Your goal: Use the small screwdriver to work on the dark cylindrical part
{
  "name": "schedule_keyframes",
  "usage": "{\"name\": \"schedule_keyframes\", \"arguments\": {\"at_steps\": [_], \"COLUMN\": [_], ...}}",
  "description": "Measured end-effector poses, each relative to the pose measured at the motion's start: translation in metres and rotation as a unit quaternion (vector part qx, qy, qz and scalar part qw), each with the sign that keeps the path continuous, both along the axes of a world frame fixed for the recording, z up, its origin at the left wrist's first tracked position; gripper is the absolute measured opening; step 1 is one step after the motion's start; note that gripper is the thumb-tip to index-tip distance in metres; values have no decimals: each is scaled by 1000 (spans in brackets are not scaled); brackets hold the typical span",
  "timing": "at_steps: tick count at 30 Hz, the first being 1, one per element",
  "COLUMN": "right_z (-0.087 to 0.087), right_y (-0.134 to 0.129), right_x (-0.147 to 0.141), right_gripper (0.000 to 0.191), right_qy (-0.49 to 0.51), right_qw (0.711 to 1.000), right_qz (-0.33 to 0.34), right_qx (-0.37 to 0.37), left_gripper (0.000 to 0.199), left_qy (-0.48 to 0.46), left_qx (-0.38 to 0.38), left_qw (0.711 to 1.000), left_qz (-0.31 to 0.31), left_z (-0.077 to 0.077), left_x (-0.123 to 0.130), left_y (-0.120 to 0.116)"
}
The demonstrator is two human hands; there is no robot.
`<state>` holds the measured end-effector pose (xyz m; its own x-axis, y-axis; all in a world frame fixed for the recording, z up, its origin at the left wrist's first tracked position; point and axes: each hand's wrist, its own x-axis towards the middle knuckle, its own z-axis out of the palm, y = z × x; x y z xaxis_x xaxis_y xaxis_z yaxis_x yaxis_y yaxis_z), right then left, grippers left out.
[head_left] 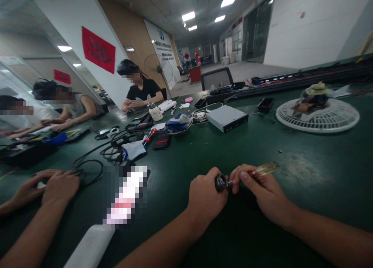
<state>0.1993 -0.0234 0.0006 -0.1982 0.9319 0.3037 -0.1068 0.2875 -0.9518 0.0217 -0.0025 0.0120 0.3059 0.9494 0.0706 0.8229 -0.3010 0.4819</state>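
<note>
My left hand (206, 194) grips a small round black metal part (221, 182) with a shiny rim. My right hand (259, 186) holds a screwdriver with a clear yellow handle (266, 168). Its thin metal shaft (230, 181) reaches into the round part, and the tip is hidden. Both hands are held close together just above the green work mat (279, 221). Another person's hands (55, 188) rest on the mat at the lower left, beside a loop of black cable (90, 171).
A grey metal box (227, 117) and a white fan guard (317, 116) with fan parts on it lie ahead. A tangle of cables, tools and a blue-and-white cloth (134, 150) sits further left. Seated co-workers (141, 90) work along the bench's far side.
</note>
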Motion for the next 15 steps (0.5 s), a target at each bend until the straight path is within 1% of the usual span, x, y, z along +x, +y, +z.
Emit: {"name": "schedule_keyframes", "arguments": {"at_steps": [5,10,15], "right_z": [-1,-1,-2], "right_y": [1,0,1], "right_x": [0,0,0], "right_gripper": [32,32,33], "right_qy": [16,27,35], "right_qw": [1000,1000,999], "right_qz": [1,-12,-16], "right_qx": [-5,3,0], "left_gripper": [16,19,20], "left_qy": [-4,-6,13], "left_qx": [-11,-12,-3], "left_qw": [1000,1000,1000], "left_qz": [4,-4,-7], "left_z": [1,2,1], "left_x": [0,0,0], "left_y": [0,1,1]}}
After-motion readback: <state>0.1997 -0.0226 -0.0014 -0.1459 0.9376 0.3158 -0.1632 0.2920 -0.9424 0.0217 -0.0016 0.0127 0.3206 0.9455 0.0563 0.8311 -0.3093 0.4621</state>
